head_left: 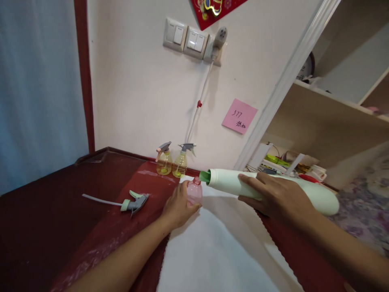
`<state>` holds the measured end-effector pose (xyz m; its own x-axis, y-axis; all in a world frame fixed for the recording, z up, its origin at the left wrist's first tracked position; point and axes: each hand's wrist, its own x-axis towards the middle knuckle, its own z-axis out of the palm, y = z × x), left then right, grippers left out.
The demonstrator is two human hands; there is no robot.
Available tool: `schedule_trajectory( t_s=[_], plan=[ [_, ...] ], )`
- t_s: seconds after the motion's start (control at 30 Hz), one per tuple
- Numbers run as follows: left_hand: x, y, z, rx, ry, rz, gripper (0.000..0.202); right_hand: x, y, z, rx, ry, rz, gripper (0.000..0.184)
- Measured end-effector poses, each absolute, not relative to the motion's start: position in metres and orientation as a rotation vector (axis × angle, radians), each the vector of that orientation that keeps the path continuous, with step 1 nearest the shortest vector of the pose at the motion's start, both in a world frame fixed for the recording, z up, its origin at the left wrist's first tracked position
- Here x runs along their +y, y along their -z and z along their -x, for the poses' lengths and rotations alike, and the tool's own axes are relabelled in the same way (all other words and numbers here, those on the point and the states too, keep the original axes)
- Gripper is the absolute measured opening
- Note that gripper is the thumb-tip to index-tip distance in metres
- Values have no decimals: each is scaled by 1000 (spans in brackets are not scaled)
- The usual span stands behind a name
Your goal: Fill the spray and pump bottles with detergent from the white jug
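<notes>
A white sheet (pixel 227 259) with scalloped edges runs up the dark red tabletop (pixel 45 227) between two bare forearms, its matte surface crossed by soft shadow. Beyond it, the person's left grip (pixel 178 207) is wrapped around a translucent pink bottle (pixel 195 194), rounded in body and narrow at the neck, standing uncapped near the sheet's far end. The right grip (pixel 278 194) clasps a smooth, pale green cylindrical flask (pixel 229 181), tipped almost level, its darker green spout (pixel 205 176) at the bottle's mouth; whether the two touch cannot be told. To the left, a grey and mint trigger sprayer head (pixel 136 202) lies on its side, its thin straw stretched across the glossy red surface. At the back, two clear yellow spray bottles (pixel 164 164) (pixel 180 165) stand upright side by side, topped with grey triggers. Behind them rises a plain white wall (pixel 130 89), bearing a square pink paper note (pixel 239 116) handwritten "377", a white cord (pixel 205 85) and flat plastic switches (pixel 196 41). A blue curtain (pixel 39 93) hangs in soft folds at left; cluttered shelves (pixel 346 101) fill the right.
</notes>
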<state>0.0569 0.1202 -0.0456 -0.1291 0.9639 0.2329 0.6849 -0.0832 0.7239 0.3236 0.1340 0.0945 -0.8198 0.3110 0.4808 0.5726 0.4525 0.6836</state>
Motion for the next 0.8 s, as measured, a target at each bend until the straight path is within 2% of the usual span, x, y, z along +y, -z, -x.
schedule_trajectory(
  t_s=[0.1,0.43,0.8],
  plan=[
    [120,45,-57,1827,-1055,-1782,76,134,-95,-323,-2414,1312,766,44],
    [121,46,-57,1837,-1055,-1782,73,133,-94,-323,-2410,1313,778,32],
    [120,43,-57,1832,-1048,-1784,74,134,-95,-324,-2414,1312,753,35]
  ],
)
